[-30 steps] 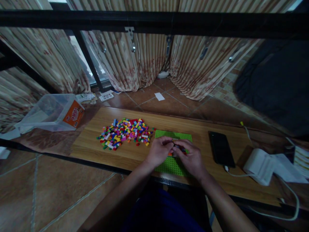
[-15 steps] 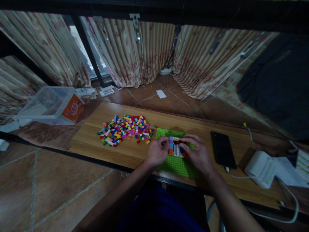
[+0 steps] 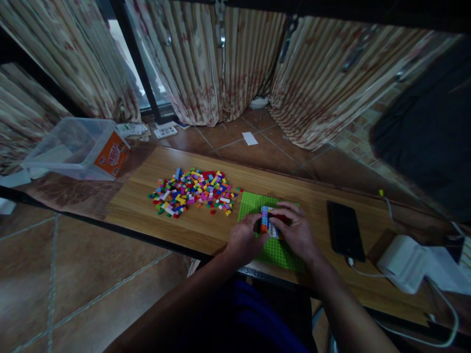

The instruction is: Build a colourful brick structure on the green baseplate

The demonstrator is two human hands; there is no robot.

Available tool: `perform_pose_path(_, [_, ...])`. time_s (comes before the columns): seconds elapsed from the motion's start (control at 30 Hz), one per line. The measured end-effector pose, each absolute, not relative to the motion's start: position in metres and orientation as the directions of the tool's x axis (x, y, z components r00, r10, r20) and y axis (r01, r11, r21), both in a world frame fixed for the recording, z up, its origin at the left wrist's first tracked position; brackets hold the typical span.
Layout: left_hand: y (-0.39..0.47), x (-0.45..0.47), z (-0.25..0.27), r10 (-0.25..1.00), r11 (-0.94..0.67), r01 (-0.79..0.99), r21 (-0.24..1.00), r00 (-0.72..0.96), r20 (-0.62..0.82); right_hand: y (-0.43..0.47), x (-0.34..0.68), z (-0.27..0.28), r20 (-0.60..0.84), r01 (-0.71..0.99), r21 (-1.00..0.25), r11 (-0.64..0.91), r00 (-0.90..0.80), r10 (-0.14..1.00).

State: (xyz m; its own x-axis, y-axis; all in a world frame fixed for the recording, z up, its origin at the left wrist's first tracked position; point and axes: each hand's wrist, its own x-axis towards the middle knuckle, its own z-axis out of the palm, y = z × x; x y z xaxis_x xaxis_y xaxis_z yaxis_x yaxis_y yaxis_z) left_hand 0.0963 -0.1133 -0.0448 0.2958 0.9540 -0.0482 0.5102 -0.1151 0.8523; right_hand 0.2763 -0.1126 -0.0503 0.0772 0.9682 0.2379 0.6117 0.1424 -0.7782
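Across the scene runs a wooden table (image 3: 206,230). Near its edge, the left hand (image 3: 243,239) curves round the build's left end, thumb and forefinger apart; the right hand (image 3: 299,234) bends over the right part, thumb apart from the fingers. Whether either clamps on anything cannot be told. The brick build (image 3: 265,220) is over the green plate (image 3: 281,257). A second ago the hands met above it; now they flank it, so the handling seems to centre on its sides. Loose bricks (image 3: 195,191) lie left, curtains (image 3: 200,73) far.
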Motion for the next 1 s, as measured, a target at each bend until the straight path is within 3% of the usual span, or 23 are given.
perform_pose_path(0.4, [-0.116, 0.096, -0.041, 0.952, -0.156, 0.552, 0.819, 0.304, -0.023, -0.109, 0.267, -0.036, 0.207, 0.694, -0.707, 0.134, 0.021, 0.978])
perform_pose_path(0.73, [-0.116, 0.097, -0.042, 0.952, -0.162, 0.565, 0.809, 0.306, -0.023, -0.110, 0.260, -0.043, 0.199, 0.588, -0.808, 0.047, 0.197, 0.960])
perform_pose_path(1.0, [-0.116, 0.097, -0.046, 0.953, -0.178, 0.552, 0.815, 0.303, 0.003, -0.109, 0.268, -0.042, 0.089, 0.502, -0.864, -0.039, 0.228, 0.969])
